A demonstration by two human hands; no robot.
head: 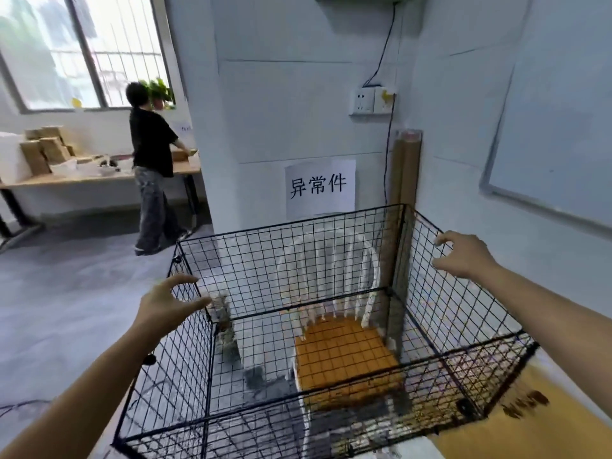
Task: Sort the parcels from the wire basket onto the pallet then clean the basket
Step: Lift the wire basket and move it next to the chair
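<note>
A black wire basket (291,226) stands in front of me on a white plastic chair with an orange seat (344,356). No parcels show inside the basket. My left hand (169,306) hovers by the basket's left wall with fingers spread, not gripping the wire. At the basket's right top edge my right hand (463,256) reaches in with fingers spread and slightly bent, close to the wire, holding nothing. No pallet is in view.
A paper sign (320,188) hangs on the white pillar behind the basket, beside cardboard tubes (405,173). A person in black (152,167) stands at a wooden table (99,177) with stacked boxes at far left. A brown cardboard sheet (530,422) lies at the lower right.
</note>
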